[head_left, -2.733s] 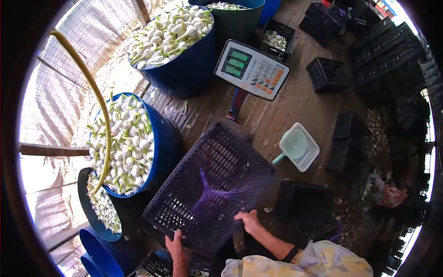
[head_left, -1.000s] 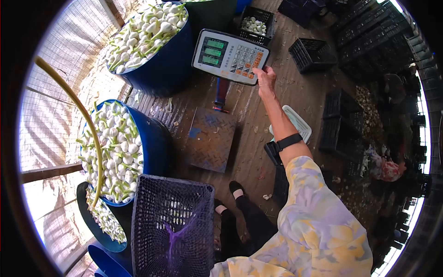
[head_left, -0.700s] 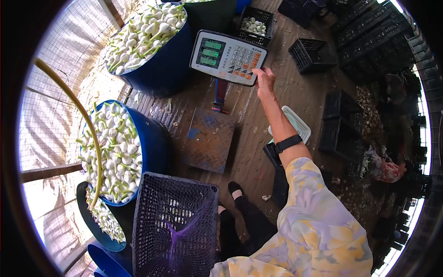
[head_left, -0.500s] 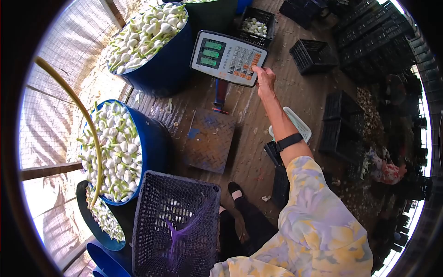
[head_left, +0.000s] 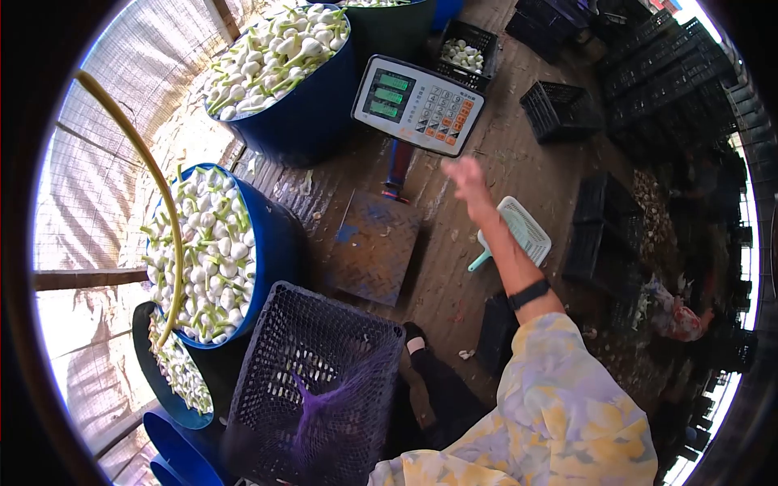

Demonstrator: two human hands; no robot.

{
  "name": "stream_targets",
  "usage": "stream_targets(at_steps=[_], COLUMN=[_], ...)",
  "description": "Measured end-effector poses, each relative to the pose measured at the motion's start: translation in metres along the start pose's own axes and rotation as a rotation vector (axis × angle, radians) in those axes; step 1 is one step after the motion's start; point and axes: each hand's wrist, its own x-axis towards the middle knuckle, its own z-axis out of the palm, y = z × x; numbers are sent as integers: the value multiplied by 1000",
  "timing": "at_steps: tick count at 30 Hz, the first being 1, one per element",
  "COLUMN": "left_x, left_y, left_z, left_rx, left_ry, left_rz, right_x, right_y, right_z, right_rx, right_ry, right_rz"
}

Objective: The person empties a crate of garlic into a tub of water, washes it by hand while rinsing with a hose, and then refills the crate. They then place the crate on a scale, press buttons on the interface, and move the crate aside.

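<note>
My right hand, a little blurred, is in the air just below the keypad of a digital platform scale's display. Its fingers are loosely apart and nothing shows in them. Green digits glow on the display, and the scale's rusty metal platform lies on the floor to the lower left. Near my body is a black plastic crate with a purple net bag spread over it. My left hand is not visible.
Blue barrels full of garlic bulbs stand along the left, with a yellow hose across one. A pale green plastic basket with a handle lies under my forearm. Black crates stand and stack at right.
My right hand has come off the scale's keypad and drawn back down toward me. The view has shifted slightly, showing more of the green basket.
</note>
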Motion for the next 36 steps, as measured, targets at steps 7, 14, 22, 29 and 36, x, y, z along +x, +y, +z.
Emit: stream_targets(at_steps=[7, 14, 22, 29, 36], left_x=[-36, 27, 73, 108, 1], left_y=[55, 76, 13, -311, -381], left_z=[26, 70, 50, -98, -96], left_rx=[286, 28, 177, -3, 139], left_ry=[-70, -611, -518, -349, -116], left_rz=[136, 639, 726, 10, -471], right_x=[-176, -222, -298, -239, -181], right_y=[121, 180, 236, 331, 421], right_z=[9, -58, -155, -137, -91], right_rx=[-395, -244, -75, -152, 47], right_ry=[-1012, -684, -137, 287, 194], right_rz=[118, 641, 539, 498, 674])
